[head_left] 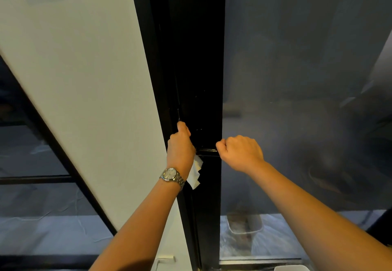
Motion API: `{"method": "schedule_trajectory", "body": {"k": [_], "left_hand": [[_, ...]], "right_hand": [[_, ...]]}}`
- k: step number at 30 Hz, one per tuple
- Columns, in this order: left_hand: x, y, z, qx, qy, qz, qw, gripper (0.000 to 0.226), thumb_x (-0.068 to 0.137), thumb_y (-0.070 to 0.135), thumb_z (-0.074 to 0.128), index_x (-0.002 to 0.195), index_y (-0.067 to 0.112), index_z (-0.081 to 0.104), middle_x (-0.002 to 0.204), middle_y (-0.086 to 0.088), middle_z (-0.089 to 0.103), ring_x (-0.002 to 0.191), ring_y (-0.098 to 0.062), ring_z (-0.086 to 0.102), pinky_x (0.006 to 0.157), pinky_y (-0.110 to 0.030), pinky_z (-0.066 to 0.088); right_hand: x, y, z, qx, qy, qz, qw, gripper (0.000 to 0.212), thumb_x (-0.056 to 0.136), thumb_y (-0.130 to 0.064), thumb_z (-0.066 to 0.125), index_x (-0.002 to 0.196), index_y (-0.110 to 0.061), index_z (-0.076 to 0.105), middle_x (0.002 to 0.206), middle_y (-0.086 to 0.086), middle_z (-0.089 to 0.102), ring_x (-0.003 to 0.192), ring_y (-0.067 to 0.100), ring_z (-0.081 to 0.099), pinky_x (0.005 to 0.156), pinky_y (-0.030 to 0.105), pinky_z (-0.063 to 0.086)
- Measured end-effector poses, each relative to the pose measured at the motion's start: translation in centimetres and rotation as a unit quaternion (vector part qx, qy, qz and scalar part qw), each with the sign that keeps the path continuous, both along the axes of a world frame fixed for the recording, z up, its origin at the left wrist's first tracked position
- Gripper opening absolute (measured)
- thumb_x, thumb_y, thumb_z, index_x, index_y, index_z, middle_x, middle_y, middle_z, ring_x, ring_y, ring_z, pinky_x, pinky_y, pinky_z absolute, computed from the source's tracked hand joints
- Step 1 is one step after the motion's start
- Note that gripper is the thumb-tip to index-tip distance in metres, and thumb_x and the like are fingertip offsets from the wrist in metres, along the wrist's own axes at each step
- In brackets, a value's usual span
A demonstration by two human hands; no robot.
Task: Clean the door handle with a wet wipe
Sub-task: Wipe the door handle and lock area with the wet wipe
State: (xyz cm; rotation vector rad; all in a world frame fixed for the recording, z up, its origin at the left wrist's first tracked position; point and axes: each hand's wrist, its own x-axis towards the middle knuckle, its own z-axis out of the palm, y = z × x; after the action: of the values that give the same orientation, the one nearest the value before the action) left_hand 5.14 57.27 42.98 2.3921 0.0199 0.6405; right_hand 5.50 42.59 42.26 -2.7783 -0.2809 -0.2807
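A black lever door handle (206, 151) sticks out horizontally from the black door frame (197, 58). My right hand (239, 152) is closed around the handle's right end. My left hand (180, 147), with a metal watch on the wrist, is closed on a white wet wipe (196, 173) at the handle's left end by the door edge. Its thumb points up along the frame. The wipe's loose end hangs below the palm. Most of the handle's base is hidden behind my left hand.
A white wall (84, 80) stands left of the door, with a glass panel (31, 164) further left. The door's dark frosted glass (297, 80) fills the right side. A white bin (244, 224) shows through the glass low down, and another white rim (291, 268) sits at the bottom edge.
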Motion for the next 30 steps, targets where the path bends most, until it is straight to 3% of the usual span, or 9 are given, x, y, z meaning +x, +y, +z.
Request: {"method": "schedule_trajectory", "body": {"k": [8,12,16,19,22,26,30], "left_hand": [[0.5,0.7,-0.2,0.003,-0.083,-0.022,0.996,0.011,0.09,-0.004,0.043,0.101,-0.004,0.045,0.073,-0.01,0.049,0.062,-0.022,0.05,0.056,-0.026,0.039],[0.6,1.0,-0.7,-0.013,-0.124,-0.033,0.992,0.002,0.091,0.0,0.046,0.092,0.001,0.046,0.066,0.001,0.045,0.055,-0.014,0.045,0.047,-0.01,0.036],[1.0,1.0,-0.4,-0.033,-0.147,-0.044,0.988,0.007,0.091,0.002,0.05,0.089,0.006,0.045,0.065,0.014,0.037,0.053,-0.003,0.041,0.059,-0.003,0.041],[1.3,0.7,-0.6,-0.041,-0.137,-0.03,0.989,0.007,0.091,0.004,0.051,0.095,-0.001,0.048,0.071,0.003,0.048,0.06,-0.009,0.047,0.054,-0.01,0.042],[1.1,0.2,-1.8,-0.05,-0.14,-0.005,0.989,0.006,0.091,0.002,0.048,0.095,-0.001,0.049,0.086,-0.013,0.059,0.071,-0.017,0.055,0.059,-0.017,0.039],[0.7,-0.3,-2.6,-0.118,-0.111,0.018,0.987,0.01,0.092,0.003,0.044,0.099,-0.001,0.051,0.099,-0.014,0.061,0.083,-0.021,0.06,0.063,-0.014,0.042],[-0.3,-0.4,-4.3,-0.2,-0.134,0.015,0.97,0.011,0.09,0.001,0.049,0.081,0.007,0.052,0.105,-0.011,0.066,0.064,-0.006,0.057,0.055,-0.005,0.044]], "right_hand": [[0.0,-0.1,0.2,-0.004,-0.004,0.005,1.0,0.054,0.096,-0.028,0.031,0.045,-0.01,0.029,0.045,0.003,0.031,0.042,0.019,0.026,0.044,0.03,0.021],[0.1,-0.1,0.1,-0.009,-0.011,0.005,1.0,0.055,0.096,-0.028,0.03,0.045,-0.01,0.029,0.045,0.003,0.032,0.042,0.02,0.027,0.044,0.03,0.022],[0.1,0.0,0.1,-0.012,-0.014,0.006,1.0,0.055,0.096,-0.028,0.031,0.044,-0.01,0.031,0.044,0.003,0.033,0.042,0.02,0.028,0.044,0.03,0.023],[0.1,-0.1,0.0,-0.015,-0.015,0.005,1.0,0.054,0.096,-0.028,0.031,0.045,-0.01,0.032,0.044,0.003,0.033,0.042,0.019,0.028,0.044,0.03,0.022],[0.1,-0.1,0.0,-0.018,-0.014,0.005,1.0,0.054,0.096,-0.028,0.031,0.045,-0.01,0.031,0.044,0.003,0.033,0.042,0.019,0.028,0.043,0.03,0.022],[0.1,0.0,0.1,-0.015,-0.009,0.001,1.0,0.053,0.096,-0.028,0.031,0.046,-0.01,0.03,0.045,0.003,0.032,0.042,0.019,0.028,0.044,0.03,0.022],[0.0,0.0,0.2,-0.011,-0.007,-0.003,1.0,0.053,0.096,-0.029,0.03,0.046,-0.01,0.032,0.045,0.003,0.034,0.043,0.019,0.03,0.045,0.03,0.024]]}}
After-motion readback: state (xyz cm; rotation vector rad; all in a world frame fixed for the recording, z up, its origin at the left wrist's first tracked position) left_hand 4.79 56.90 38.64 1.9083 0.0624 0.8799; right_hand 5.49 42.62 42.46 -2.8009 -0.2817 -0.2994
